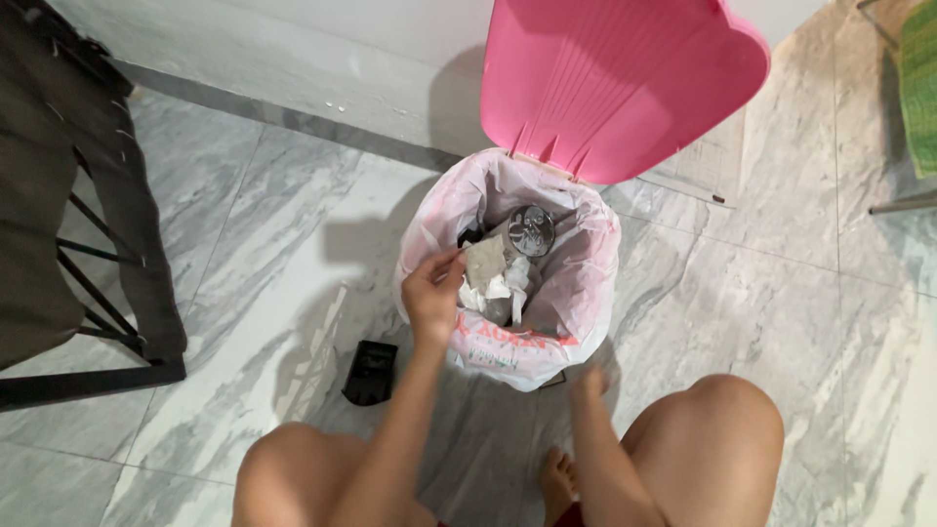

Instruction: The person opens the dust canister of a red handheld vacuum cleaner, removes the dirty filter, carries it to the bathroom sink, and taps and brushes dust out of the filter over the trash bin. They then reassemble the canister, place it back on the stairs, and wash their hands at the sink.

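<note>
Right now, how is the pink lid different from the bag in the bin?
The pink lid is stiff, ribbed and stands up open; the bag is thin, crinkly and see-through, folded over the rim. The lid is bare; the bag holds paper scraps and a shiny can. Both belong to the same bin.

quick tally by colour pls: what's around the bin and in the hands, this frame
Pink: 1, the raised bin lid
White/pinkish: 2, the bin liner bag and the crumpled paper in the bin
Grey: 1, the scrap at the left hand
Silver: 1, a round metal lid
Black: 2, the small object on the floor and the stand
Total: 7
Right hand touches the bin's base.
</note>
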`<control>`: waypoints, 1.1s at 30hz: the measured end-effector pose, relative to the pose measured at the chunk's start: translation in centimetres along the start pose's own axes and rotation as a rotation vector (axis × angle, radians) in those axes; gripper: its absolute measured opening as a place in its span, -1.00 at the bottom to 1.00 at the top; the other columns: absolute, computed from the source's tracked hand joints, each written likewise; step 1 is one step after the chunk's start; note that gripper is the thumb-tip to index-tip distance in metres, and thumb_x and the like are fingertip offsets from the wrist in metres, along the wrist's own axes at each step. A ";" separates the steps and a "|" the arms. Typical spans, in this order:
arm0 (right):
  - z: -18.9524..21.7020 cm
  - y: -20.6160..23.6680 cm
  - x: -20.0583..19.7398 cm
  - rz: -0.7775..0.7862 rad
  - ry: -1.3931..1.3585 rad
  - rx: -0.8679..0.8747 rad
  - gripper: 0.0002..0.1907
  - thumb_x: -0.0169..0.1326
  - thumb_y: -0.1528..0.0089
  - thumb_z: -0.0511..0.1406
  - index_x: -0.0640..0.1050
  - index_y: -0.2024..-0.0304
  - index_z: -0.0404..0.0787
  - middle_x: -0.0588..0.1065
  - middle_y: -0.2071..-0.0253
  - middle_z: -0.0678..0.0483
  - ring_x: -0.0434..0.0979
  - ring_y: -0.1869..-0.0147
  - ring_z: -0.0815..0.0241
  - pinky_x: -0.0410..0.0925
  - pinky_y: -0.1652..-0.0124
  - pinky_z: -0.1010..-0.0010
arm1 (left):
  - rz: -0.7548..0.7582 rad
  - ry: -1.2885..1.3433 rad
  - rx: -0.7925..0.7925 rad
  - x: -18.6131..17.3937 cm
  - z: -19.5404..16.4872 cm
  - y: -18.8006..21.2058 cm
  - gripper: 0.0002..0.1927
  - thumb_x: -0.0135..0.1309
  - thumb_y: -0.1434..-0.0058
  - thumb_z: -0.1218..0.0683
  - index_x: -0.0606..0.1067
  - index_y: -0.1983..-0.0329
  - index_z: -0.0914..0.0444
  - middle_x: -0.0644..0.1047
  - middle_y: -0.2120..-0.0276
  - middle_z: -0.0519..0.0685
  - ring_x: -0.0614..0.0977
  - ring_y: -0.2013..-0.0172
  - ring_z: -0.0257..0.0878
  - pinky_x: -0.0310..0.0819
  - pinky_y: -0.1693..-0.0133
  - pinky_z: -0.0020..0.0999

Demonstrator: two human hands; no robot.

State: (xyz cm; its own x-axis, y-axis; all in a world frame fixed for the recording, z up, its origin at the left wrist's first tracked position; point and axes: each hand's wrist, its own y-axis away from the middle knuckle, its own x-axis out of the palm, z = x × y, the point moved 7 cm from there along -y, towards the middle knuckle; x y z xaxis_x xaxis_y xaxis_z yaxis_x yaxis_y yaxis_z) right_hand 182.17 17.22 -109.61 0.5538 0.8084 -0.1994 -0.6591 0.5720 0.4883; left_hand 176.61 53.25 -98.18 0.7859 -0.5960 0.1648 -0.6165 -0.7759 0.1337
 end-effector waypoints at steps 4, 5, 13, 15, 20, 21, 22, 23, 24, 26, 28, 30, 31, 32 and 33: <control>12.9 2.4 -0.2 -0.143 -0.006 -0.966 -0.57 -0.05 -0.41 -0.47 0.25 -0.32 -0.39 0.30 -0.30 -0.18 0.31 -0.40 -0.03 0.20 -0.30 0.22 | 0.031 0.189 -0.172 0.7 0.8 0.5 -0.73 0.31 -0.17 0.14 0.64 0.13 0.41 0.66 0.34 -0.03 0.63 0.37 -0.35 0.57 0.30 -0.48; 14.7 3.3 0.9 0.015 -0.019 -0.966 -0.65 -0.04 -0.44 -0.45 0.33 -0.27 -0.36 0.37 -0.21 -0.12 0.37 -0.29 0.06 0.27 -0.23 0.31 | 0.048 0.221 -0.182 1.1 0.5 0.7 -0.74 0.31 -0.17 0.14 0.64 0.13 0.40 0.66 0.33 -0.05 0.63 0.36 -0.36 0.57 0.28 -0.49; 19.0 19.9 12.4 0.946 0.116 -0.966 -0.73 0.25 -0.25 -0.41 0.64 -0.01 -0.27 0.55 -0.03 0.05 0.57 -0.02 0.29 0.45 0.01 0.49 | 0.184 0.410 -0.265 4.6 -2.2 2.9 -0.73 0.25 -0.24 0.18 0.66 0.03 0.40 0.66 0.19 0.00 0.62 0.25 -0.37 0.50 0.12 -0.46; 18.3 20.7 13.5 0.956 0.027 -0.790 -0.75 0.27 -0.22 -0.40 0.66 0.04 -0.28 0.55 -0.02 0.05 0.56 0.04 0.32 0.47 0.09 0.52 | 0.229 0.539 -0.286 4.9 -2.5 3.1 -0.73 0.23 -0.23 0.19 0.64 0.03 0.41 0.67 0.15 0.02 0.67 0.17 -0.33 0.54 0.02 -0.43; 16.6 20.8 13.7 0.954 -0.033 -0.769 -0.81 0.22 -0.27 -0.43 0.67 0.05 -0.34 0.60 0.00 0.02 0.59 -0.04 0.32 0.46 -0.01 0.54 | 0.250 0.656 -0.392 4.2 -2.2 3.3 -0.73 0.20 -0.21 0.19 0.62 0.04 0.39 0.68 0.11 0.02 0.69 0.07 -0.29 0.56 -0.09 -0.41; 16.0 20.4 13.8 0.944 -0.037 -0.740 -0.82 0.22 -0.28 -0.43 0.67 0.06 -0.34 0.61 0.01 0.02 0.59 -0.03 0.32 0.46 -0.01 0.54 | 0.237 0.629 -0.396 4.0 -2.0 3.3 -0.73 0.21 -0.21 0.19 0.62 0.04 0.39 0.68 0.12 0.03 0.69 0.08 -0.29 0.56 -0.08 -0.42; 15.7 20.2 13.8 0.937 -0.027 -0.772 -0.83 0.21 -0.29 -0.42 0.67 0.07 -0.34 0.61 0.02 0.03 0.60 -0.01 0.33 0.47 0.00 0.54 | 0.221 0.602 -0.400 3.8 -1.9 3.3 -0.73 0.22 -0.21 0.20 0.62 0.04 0.40 0.68 0.13 0.03 0.70 0.09 -0.29 0.56 -0.07 -0.42; 15.4 19.9 13.8 0.931 -0.019 -0.803 -0.84 0.20 -0.30 -0.42 0.66 0.08 -0.33 0.61 0.02 0.04 0.60 0.01 0.34 0.48 0.02 0.54 | 0.209 0.522 -0.315 3.5 -2.2 3.2 -0.73 0.23 -0.22 0.20 0.63 0.04 0.42 0.68 0.13 0.04 0.68 0.11 -0.31 0.55 -0.04 -0.43; 15.0 19.7 13.8 0.926 -0.011 -0.832 -0.85 0.19 -0.30 -0.41 0.66 0.08 -0.33 0.62 0.02 0.05 0.61 0.02 0.35 0.50 0.04 0.54 | 0.196 0.439 -0.231 3.2 -2.5 3.0 -0.73 0.24 -0.23 0.20 0.64 0.04 0.44 0.69 0.14 0.05 0.67 0.13 -0.32 0.53 -0.01 -0.45; 14.3 18.6 14.1 0.882 0.014 -0.817 -0.86 0.18 -0.34 -0.41 0.64 0.07 -0.34 0.60 0.06 0.05 0.57 0.09 0.36 0.46 0.08 0.54 | 0.173 0.366 -0.155 3.0 -2.6 2.9 -0.73 0.26 -0.25 0.20 0.65 0.03 0.46 0.68 0.16 0.05 0.64 0.18 -0.35 0.50 0.07 -0.47; 13.7 17.3 14.5 0.867 0.040 -0.745 -0.86 0.19 -0.37 -0.40 0.64 0.05 -0.35 0.59 0.10 0.05 0.55 0.11 0.36 0.44 0.09 0.54 | 0.158 0.388 -0.163 3.0 -2.1 2.8 -0.72 0.26 -0.27 0.20 0.65 0.00 0.46 0.66 0.19 0.05 0.61 0.24 -0.36 0.47 0.16 -0.47; 12.9 16.2 14.9 0.889 0.066 -0.612 -0.83 0.19 -0.40 -0.38 0.64 0.01 -0.36 0.61 0.14 0.06 0.54 0.10 0.37 0.43 0.06 0.54 | 0.128 0.422 -0.231 2.9 -1.3 2.7 -0.74 0.25 -0.24 0.20 0.64 0.04 0.44 0.67 0.20 0.02 0.64 0.24 -0.36 0.54 0.14 -0.49; 12.8 16.2 15.0 0.932 0.074 -0.609 -0.81 0.15 -0.39 -0.36 0.64 -0.01 -0.33 0.61 0.11 0.09 0.55 0.07 0.39 0.43 0.04 0.56 | 0.110 0.437 -0.266 2.8 -0.8 2.7 -0.75 0.25 -0.23 0.19 0.63 0.06 0.42 0.67 0.20 0.00 0.66 0.24 -0.36 0.57 0.14 -0.50; 12.7 16.2 15.1 0.976 0.081 -0.606 -0.78 0.12 -0.38 -0.34 0.63 -0.03 -0.31 0.61 0.08 0.13 0.55 0.03 0.41 0.43 0.01 0.57 | 0.118 0.448 -0.256 2.9 -0.7 2.7 -0.75 0.25 -0.24 0.20 0.63 0.05 0.43 0.67 0.19 0.01 0.65 0.24 -0.35 0.57 0.14 -0.48; 12.5 16.3 15.2 1.020 0.090 -0.602 -0.76 0.09 -0.38 -0.32 0.62 -0.05 -0.28 0.61 0.05 0.16 0.56 0.00 0.43 0.42 -0.02 0.58 | 0.126 0.460 -0.247 3.0 -0.6 2.7 -0.75 0.24 -0.25 0.21 0.62 0.04 0.44 0.66 0.18 0.02 0.65 0.24 -0.34 0.56 0.14 -0.46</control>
State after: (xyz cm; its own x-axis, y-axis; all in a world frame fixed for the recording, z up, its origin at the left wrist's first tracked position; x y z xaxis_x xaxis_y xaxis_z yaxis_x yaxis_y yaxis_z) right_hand 186.24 37.09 -94.07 -0.3874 0.9217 -0.0206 -0.9216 -0.3878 -0.0173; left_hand 177.28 49.51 -96.79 0.6370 -0.4858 0.5985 -0.7411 -0.5996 0.3021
